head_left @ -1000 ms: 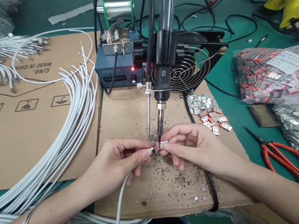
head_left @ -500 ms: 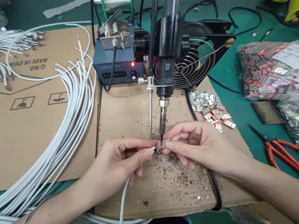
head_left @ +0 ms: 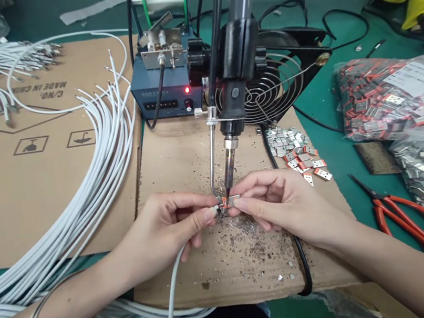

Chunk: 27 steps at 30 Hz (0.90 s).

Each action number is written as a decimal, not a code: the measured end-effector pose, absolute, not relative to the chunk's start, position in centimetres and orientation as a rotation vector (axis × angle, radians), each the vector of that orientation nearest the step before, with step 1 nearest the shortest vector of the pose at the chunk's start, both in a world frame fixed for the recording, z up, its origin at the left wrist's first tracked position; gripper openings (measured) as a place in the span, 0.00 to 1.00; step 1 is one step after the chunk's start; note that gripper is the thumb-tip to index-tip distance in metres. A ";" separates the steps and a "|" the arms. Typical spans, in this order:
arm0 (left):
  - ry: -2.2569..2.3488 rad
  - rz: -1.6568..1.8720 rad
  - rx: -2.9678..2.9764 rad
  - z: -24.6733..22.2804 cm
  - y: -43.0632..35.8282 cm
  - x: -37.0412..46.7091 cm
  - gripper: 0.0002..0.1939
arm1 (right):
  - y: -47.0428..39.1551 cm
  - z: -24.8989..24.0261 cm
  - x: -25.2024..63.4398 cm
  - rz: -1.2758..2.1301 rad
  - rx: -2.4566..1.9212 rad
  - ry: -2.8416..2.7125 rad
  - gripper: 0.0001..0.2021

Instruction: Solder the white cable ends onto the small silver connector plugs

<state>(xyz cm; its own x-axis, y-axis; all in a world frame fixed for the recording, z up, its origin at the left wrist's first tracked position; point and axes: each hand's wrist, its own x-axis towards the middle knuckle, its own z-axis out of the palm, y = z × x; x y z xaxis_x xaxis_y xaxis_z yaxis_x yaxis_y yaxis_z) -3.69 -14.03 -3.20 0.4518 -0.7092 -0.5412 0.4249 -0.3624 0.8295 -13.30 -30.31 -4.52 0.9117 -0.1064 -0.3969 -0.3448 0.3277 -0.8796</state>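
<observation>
My left hand pinches the end of a white cable, which hangs down from under the fingers. Facing it, my right hand pinches a small metal connector with an orange part. Cable end and connector meet under the tip of a soldering iron fixed upright on a stand. A thin metal feed tube curves down to the same spot. The exact contact at the tip is too small to make out.
Behind stand a blue solder feeder and a black fan. Loose connectors, bags of connectors and red-handled pliers lie right. A bundle of white cables spreads across the left.
Both hands hold nearly the same pose at the iron tip. The whole view has shifted very slightly.
</observation>
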 end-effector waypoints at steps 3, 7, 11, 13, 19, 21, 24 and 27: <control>-0.264 -1.213 1.570 -3.3 -13.9 -3.8 0.06 | -30.2 -4.6 -13.2 0.153 -1.256 0.428 0.03; -0.279 -1.213 1.547 -3.2 -13.8 -3.8 0.07 | -30.3 -4.8 -13.4 0.155 -1.264 0.397 0.02; -0.269 -1.220 1.527 -3.2 -13.8 -3.8 0.06 | -30.6 -5.0 -13.6 0.166 -1.277 0.380 0.04; -0.258 -1.229 1.513 -3.3 -13.8 -3.8 0.06 | -30.6 -5.0 -13.6 0.170 -1.288 0.377 0.04; -0.263 -1.223 1.533 -3.6 -13.8 -3.6 0.07 | -30.6 -4.9 -13.4 0.166 -1.287 0.380 0.04; -0.264 -1.229 1.552 -3.7 -13.7 -3.5 0.08 | -30.4 -4.8 -13.3 0.153 -1.290 0.404 0.03; -0.269 -1.244 1.575 -3.9 -13.7 -3.5 0.09 | -30.1 -4.5 -13.1 0.135 -1.288 0.435 0.04; -0.259 -1.250 1.582 -3.9 -13.6 -3.6 0.08 | -30.0 -4.5 -13.1 0.142 -1.291 0.448 0.04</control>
<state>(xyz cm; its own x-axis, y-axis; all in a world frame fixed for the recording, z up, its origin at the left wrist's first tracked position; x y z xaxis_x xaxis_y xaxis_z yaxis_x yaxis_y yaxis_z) -3.62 -13.57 -3.88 0.4299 -0.6937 -0.5779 0.4069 -0.4226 0.8099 -13.08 -29.99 -4.46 0.9058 -0.1453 -0.3980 -0.3478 0.2812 -0.8944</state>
